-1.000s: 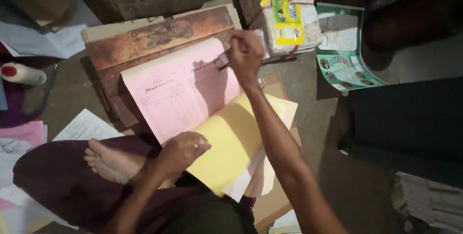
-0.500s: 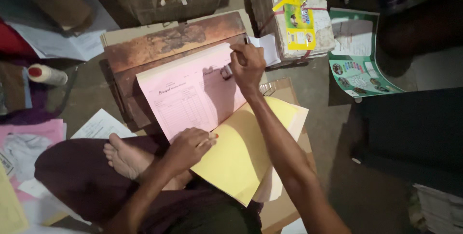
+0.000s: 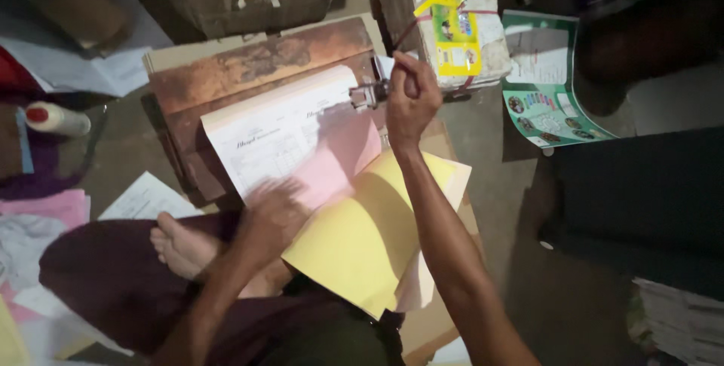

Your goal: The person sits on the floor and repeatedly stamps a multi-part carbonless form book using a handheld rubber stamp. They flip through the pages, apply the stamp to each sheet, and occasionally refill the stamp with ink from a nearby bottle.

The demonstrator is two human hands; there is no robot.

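White printed form sheet (image 3: 283, 136) lay under the blurred left hand (image 3: 273, 211), grip unclear; right hand (image 3: 411, 98) pinched a thin stick (image 3: 409, 32) beside the metal clip (image 3: 367, 95). Flattening sheets squarely seemed wise.

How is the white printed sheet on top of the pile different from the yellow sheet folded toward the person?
The white printed sheet carries ruled form lines and lies flat on the brown board; the plain yellow sheet shows no print and hangs over the lap. The blurred left hand is at the white sheet; the yellow one lies under the right forearm. Both are thin paper leaves.
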